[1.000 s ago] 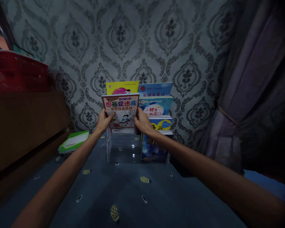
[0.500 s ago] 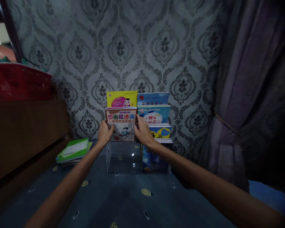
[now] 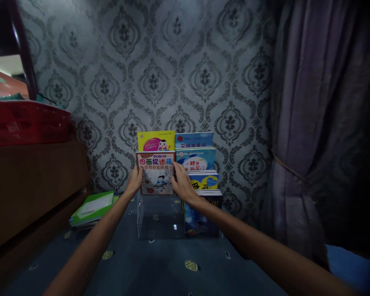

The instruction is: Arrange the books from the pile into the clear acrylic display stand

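Observation:
A brown-bordered picture book [image 3: 156,181] stands upright in the left column of a clear tiered book stand [image 3: 160,226]. My left hand [image 3: 135,180] is closed on its left edge, thumb at the front of the cover. On the opposite edge, my right hand [image 3: 182,181] grips the book with its thumb in front. Behind it rises a yellow book [image 3: 151,142]. Several books fill the right column, among them a light-blue book [image 3: 200,156], a blue-and-yellow book [image 3: 205,181] and a dark-blue book [image 3: 200,218], partly covered by my right hand and forearm.
Green-covered books [image 3: 94,207] lie stacked to the left on the dark patterned cloth [image 3: 151,263]. A red basket [image 3: 24,121] sits on a brown cabinet [image 3: 37,185]. Patterned wallpaper [image 3: 179,82] is behind the stand, and a tied purple curtain [image 3: 299,123] hangs at right.
The view has tilted up, so the stand and books appear lower. My left thumb has slid outward toward the book's left edge. The book keeps its place on the stand.

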